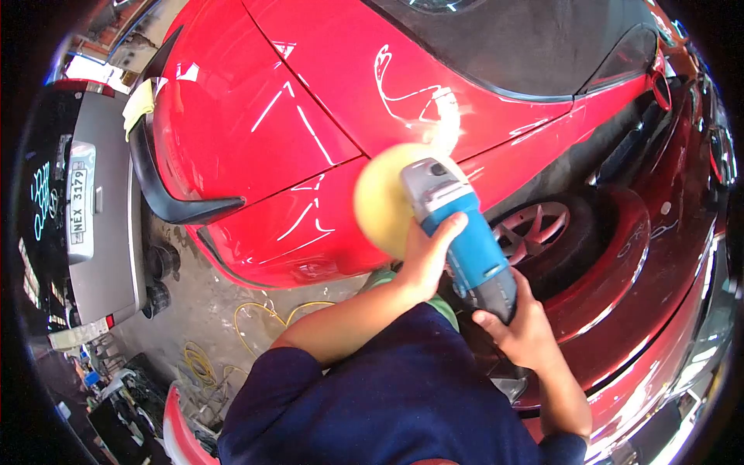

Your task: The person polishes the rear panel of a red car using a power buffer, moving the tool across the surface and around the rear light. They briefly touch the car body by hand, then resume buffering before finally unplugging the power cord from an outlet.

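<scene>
A blue and grey electric polisher [474,240] is held in both my hands, its round yellow pad [381,203] over the rear corner of a glossy red car [310,116]. My left hand [428,256] wraps the front of the body near the grey head, thumb on top. Farther back, my right hand [518,325] grips the dark rear handle. Whether the pad touches the paint I cannot tell. A yellow cloth [138,107] hangs on the end of the car's black spoiler [167,198].
A dark red car [612,310] stands close on my right, its wheel [535,232] beside the polisher. At left is a grey vehicle [108,201] with a licence plate. A yellow cord [256,306] lies on the concrete floor, near loose car parts [182,430].
</scene>
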Available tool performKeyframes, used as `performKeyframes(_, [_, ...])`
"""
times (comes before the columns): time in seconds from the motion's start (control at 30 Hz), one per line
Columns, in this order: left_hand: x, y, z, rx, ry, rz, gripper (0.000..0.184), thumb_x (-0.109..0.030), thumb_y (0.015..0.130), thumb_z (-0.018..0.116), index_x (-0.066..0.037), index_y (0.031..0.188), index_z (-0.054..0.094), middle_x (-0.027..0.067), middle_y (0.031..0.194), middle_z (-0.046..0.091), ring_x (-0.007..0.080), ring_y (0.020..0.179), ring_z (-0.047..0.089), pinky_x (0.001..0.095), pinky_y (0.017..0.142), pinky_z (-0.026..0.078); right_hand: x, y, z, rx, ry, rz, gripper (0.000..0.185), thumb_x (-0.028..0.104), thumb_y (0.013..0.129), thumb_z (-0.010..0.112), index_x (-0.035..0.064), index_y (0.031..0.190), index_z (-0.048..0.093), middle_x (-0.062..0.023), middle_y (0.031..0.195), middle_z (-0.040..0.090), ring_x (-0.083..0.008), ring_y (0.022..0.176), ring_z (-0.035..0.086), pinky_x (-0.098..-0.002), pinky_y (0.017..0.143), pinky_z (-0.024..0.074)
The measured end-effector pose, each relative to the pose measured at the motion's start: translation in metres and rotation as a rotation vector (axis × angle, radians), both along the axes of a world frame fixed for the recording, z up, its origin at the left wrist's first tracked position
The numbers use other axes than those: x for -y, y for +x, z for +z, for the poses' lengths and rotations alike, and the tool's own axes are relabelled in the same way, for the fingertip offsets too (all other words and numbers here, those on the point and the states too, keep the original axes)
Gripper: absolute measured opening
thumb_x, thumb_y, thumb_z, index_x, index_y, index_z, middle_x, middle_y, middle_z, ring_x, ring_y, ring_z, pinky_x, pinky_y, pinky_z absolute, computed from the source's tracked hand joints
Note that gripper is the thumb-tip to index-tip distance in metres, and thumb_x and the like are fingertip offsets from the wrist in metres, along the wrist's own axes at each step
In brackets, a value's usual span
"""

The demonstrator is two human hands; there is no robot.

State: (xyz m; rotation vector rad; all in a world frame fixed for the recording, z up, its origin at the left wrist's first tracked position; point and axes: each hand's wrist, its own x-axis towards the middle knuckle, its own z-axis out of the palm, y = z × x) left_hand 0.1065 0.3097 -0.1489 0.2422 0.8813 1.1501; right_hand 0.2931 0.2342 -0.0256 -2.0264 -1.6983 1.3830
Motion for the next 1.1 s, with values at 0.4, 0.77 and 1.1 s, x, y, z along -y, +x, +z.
performKeyframes(0.4, [0.020,-0.052,0.000,-0.134,0.015,-0.037,0.054,-0.028,0.105,0.083,-0.001,0.145,0.060,0.0108,0.128,0.073,0.0182,0.115,0.072,0.0396,0.101,0.060,0.027,-0.054,-0.006,-0.062,-0.070,-0.070,0.107,0.046,0.097,0.090,-0.0084,0.168,0.032,-0.0423,0.124,0.075,-0.0526,0.120,0.077,-0.0537,0.105,0.0617])
performKeyframes(0.77, [0.001,-0.091,-0.022,-0.279,0.088,-0.113,0.063,-0.033,0.107,0.077,-0.003,0.157,0.053,0.0125,0.136,0.071,0.0231,0.121,0.073,0.0447,0.107,0.061,0.026,-0.089,-0.044,-0.145,0.010,-0.117,0.107,0.047,0.097,0.089,-0.0051,0.169,0.030,-0.0422,0.118,0.076,-0.0559,0.117,0.077,-0.0579,0.103,0.0622])
performKeyframes(1.1, [-0.007,-0.119,-0.013,-0.378,0.065,-0.150,0.066,-0.050,0.111,0.069,-0.004,0.155,0.055,0.0111,0.139,0.070,0.0229,0.127,0.070,0.0436,0.112,0.057,0.016,-0.103,-0.059,-0.220,0.043,-0.094,0.106,0.051,0.097,0.087,-0.0044,0.168,0.032,-0.0425,0.120,0.075,-0.0570,0.113,0.077,-0.0600,0.100,0.0626])
